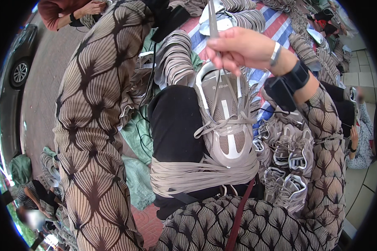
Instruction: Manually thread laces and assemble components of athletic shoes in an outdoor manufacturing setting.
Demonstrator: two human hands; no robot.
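Observation:
My right hand (245,50) is closed in a pinch on a beige shoelace (213,23), lifted above the shoe. The lace runs past my fingers toward the top edge and down to the eyelets. Under it a beige and white sneaker (230,152) rests on my lap, toe toward me, its lower lacing loosely crossed. A thick bundle of beige laces (192,178) lies across my lap below the toe. My left arm reaches up to the top edge, where a black wrist strap (171,23) shows; the left hand itself is out of view.
Stacks of beige shoe uppers (171,54) lie ahead on a striped sheet (278,25). Several laced sneakers (291,154) are piled at my right. A black cable (151,83) hangs by my left arm. Other people sit nearby; a dark car (16,83) stands far left.

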